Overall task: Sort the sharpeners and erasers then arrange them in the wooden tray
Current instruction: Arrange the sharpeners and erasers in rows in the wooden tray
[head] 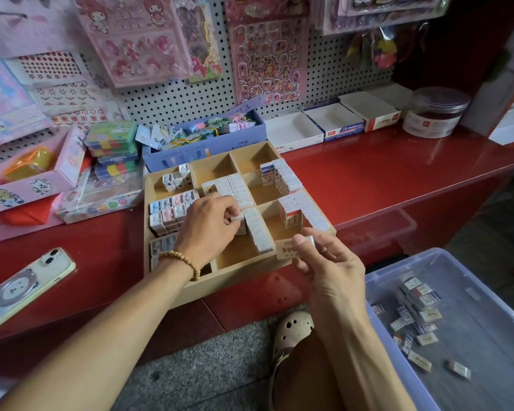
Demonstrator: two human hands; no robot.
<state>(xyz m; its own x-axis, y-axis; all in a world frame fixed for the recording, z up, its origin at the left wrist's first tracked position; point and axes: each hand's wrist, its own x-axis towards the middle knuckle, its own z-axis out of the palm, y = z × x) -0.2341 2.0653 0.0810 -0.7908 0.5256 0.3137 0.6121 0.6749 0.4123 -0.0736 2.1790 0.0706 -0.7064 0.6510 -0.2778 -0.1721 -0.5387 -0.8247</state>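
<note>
Erasers (pixel 290 182) filling wooden tray (pixel 244 281), seemingly.

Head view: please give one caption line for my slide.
Left hand places an eraser in the wooden tray; right hand holds another eraser.

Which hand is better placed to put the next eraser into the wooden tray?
Probably the right hand: it already pinches an eraser just above the wooden tray near edge. The left hand is busy inside the tray.
</note>
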